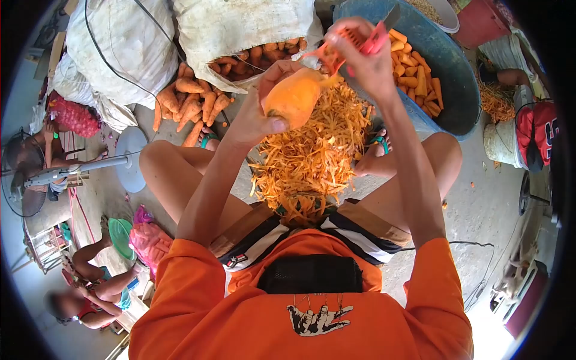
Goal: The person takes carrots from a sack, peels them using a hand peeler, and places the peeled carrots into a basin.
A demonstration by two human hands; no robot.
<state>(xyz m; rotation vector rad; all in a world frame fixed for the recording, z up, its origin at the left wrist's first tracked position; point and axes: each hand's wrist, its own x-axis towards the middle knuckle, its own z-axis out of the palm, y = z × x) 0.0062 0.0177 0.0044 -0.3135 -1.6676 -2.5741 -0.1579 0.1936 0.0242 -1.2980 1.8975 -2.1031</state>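
Note:
My left hand is wrapped round a thick orange carrot, held above a heap of peelings between my legs. The carrot's surface looks smooth and peeled. My right hand grips a red peeler at the carrot's upper right end. A red handle with a dark blade also shows at that hand; whether it is a separate knife is hard to tell. Peeled carrots lie in a blue tub at the upper right. Unpeeled carrots spill from a white sack.
Full white sacks stand at the upper left. A fan on a round base is at the left. A seated person is at the lower left, beside a green basin. A white bucket stands at the right.

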